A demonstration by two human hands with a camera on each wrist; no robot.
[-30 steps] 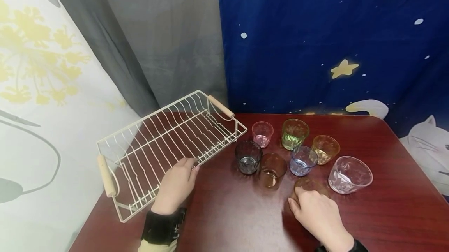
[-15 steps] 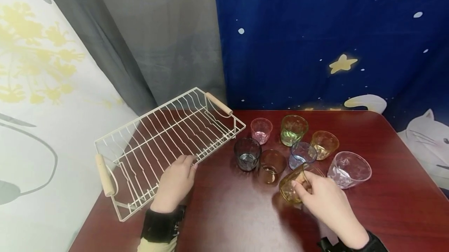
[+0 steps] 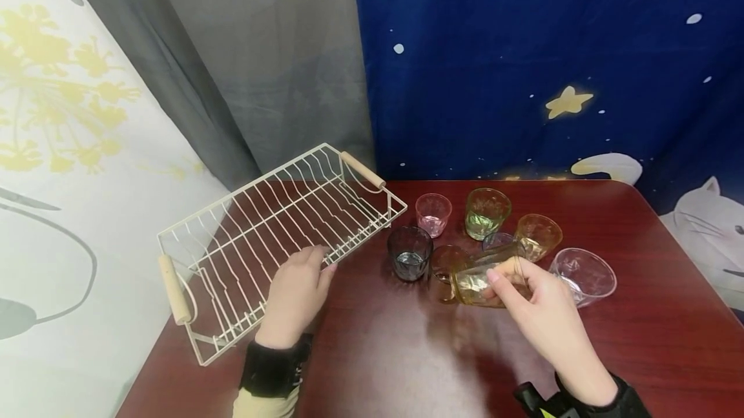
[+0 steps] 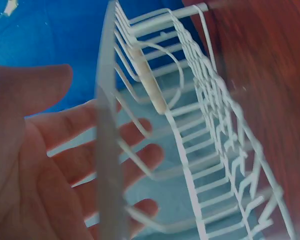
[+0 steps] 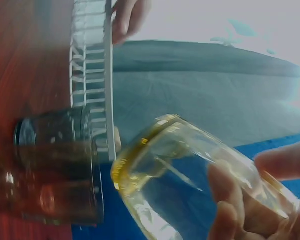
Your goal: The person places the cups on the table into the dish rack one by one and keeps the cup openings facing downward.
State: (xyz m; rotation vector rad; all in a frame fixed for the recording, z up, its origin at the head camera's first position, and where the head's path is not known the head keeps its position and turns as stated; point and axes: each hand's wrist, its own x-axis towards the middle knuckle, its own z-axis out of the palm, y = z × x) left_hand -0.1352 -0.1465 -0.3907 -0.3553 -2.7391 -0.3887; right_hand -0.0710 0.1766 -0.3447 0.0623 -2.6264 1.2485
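Note:
My right hand [image 3: 543, 311] holds a yellowish glass tumbler [image 3: 475, 285] tipped on its side above the table, base pointing left. In the right wrist view, fingers and thumb pinch this tumbler [image 5: 175, 170] near its rim. My left hand [image 3: 295, 295] lies over the near rim of a cream wire dish rack [image 3: 349, 252]. Seen from the left wrist, its fingers [image 4: 75, 160] extend loosely past the rack's rail [image 4: 110, 150], with the thumb apart on the other side. Behind the held tumbler, a brown glass [image 3: 444, 263] and a blue glass [image 3: 494, 239] are partly hidden.
Several other tumblers stand on the dark red table [image 3: 395, 353]: black [image 3: 409, 256], pink [image 3: 433, 214], green [image 3: 487, 214], yellow [image 3: 540, 234] and clear [image 3: 584, 272]. The rack has wooden handles [image 3: 174, 289] at both ends. Curtains [image 3: 494, 69] hang behind the table.
My right hand has lifted the yellowish tumbler from the table and tipped it onto its side, moving it slightly left toward the brown glass. The left hand stays at the rack's rim.

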